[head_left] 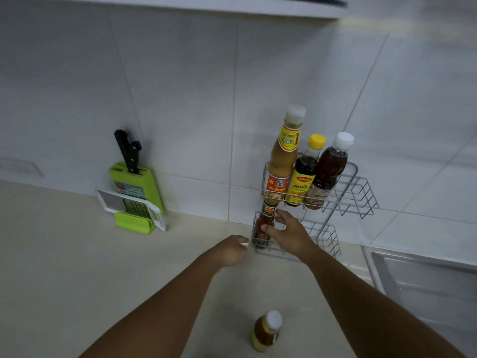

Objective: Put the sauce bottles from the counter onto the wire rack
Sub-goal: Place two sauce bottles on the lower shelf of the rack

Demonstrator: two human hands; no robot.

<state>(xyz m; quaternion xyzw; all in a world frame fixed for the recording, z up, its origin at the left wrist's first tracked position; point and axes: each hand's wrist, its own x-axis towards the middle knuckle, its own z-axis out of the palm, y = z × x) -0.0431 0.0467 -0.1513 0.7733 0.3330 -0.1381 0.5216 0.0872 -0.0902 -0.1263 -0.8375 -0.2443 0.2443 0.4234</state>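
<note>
Straight ahead, a two-tier wire rack [361, 192] hangs on a white tiled wall. Its upper basket holds three upright sauce bottles [302, 174]. On the lower tier, the right hand [286, 235] curls its fingers around a dark red-labelled bottle [263, 226]. The left hand [231, 249] hovers just beside the rack, fingers loosely curled, holding nothing. One amber white-capped bottle [265, 332] stands on the beige counter [77, 267] between the forearms.

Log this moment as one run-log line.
right hand: on dark bottle in lower shelf | left hand: beside rack, empty | upper shelf: three bottles | counter: one small bottle left
</note>
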